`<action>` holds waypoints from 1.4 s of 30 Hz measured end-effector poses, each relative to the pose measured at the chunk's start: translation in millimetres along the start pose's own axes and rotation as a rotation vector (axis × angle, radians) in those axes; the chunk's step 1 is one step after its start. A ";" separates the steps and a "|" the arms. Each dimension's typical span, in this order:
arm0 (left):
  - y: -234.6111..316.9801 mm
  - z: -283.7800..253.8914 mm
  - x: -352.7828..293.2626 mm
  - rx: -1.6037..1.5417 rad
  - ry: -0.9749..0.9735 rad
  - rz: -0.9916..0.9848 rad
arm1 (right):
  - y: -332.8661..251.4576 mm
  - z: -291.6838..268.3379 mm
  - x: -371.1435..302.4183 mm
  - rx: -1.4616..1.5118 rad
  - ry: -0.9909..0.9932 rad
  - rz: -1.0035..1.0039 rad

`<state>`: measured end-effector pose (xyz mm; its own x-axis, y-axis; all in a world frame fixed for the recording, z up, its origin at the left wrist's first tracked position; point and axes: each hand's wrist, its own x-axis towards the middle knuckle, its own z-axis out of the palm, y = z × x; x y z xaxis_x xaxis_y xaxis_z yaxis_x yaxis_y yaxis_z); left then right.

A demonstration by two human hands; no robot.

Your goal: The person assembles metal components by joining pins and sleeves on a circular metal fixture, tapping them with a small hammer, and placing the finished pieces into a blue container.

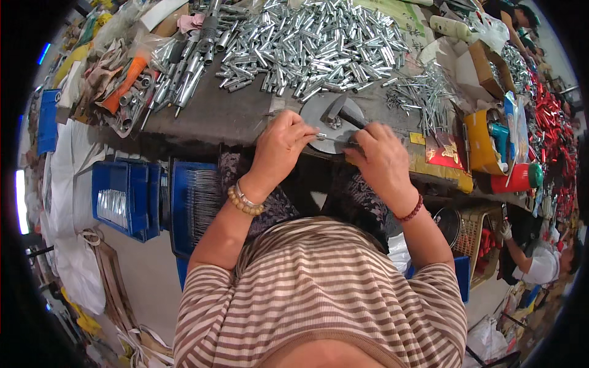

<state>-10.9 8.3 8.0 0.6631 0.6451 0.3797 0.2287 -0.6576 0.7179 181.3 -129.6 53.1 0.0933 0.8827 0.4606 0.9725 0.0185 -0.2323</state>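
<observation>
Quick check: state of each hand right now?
Left hand: closed, pinching a small metal piece.
Right hand: curled at the hammer handle; whether it grips anything cannot be told.

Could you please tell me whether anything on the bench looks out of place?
Nothing looks plainly damaged. The metal tubes lie in a loose heap on the far side of the bench, pointing every way, and thinner pins are strewn to their right; untidy, but perhaps deliberate.

Both hands (283, 140) (383, 156) in apparent pinch grips

Pale floor (149, 267) below a dark workbench (215, 116).
</observation>
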 end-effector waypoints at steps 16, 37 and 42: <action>33.2 22.3 -41.3 -0.841 0.096 -0.623 | -35.0 14.4 -31.7 1.111 -0.563 0.800; -149.2 -67.7 -338.8 -0.370 0.905 -1.250 | -8.3 34.0 -12.8 1.020 -0.228 0.666; -168.4 -119.8 -409.8 0.088 0.879 -1.408 | -6.7 37.3 -13.2 1.025 -0.211 0.644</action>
<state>-406.6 -98.8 -198.6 -0.6547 0.7016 -0.2814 0.3178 0.5932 0.7396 165.5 -124.0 16.7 0.3651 0.9242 -0.1125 0.1357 -0.1723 -0.9757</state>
